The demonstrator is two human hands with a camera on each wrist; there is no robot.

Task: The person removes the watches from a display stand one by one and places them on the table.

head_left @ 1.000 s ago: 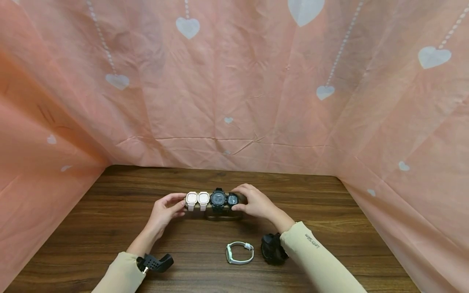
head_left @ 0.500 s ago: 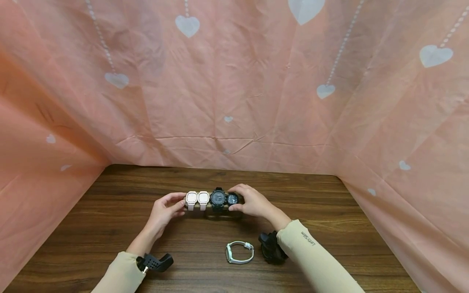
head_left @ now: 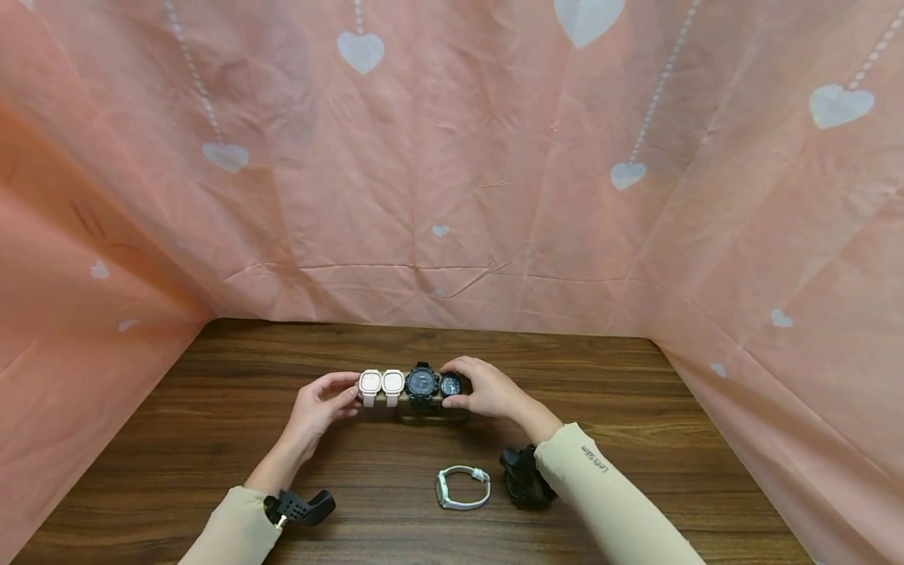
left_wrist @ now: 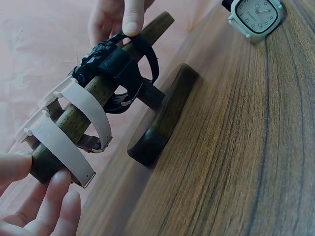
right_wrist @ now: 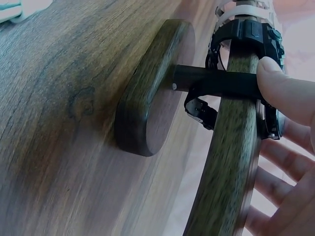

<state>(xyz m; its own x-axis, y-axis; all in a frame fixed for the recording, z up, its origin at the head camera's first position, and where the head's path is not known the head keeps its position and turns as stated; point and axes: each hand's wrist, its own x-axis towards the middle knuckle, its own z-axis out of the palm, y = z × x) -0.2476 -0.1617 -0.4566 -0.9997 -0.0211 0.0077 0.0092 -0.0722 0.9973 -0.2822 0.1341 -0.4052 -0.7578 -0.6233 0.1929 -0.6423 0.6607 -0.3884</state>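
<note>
Wristwatch [head_left: 451, 384], the smaller black one, rings a wooden display bar [right_wrist: 224, 162] running nine to three o'clock; right hand [head_left: 492, 391], nearer, at three, pinches it; left hand [head_left: 314, 410] pinches the bar's nine-o'clock end.

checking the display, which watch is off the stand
The white watch, lying by itself on the table. The other four, two pale watches and two black watches, are on the stand.
</note>
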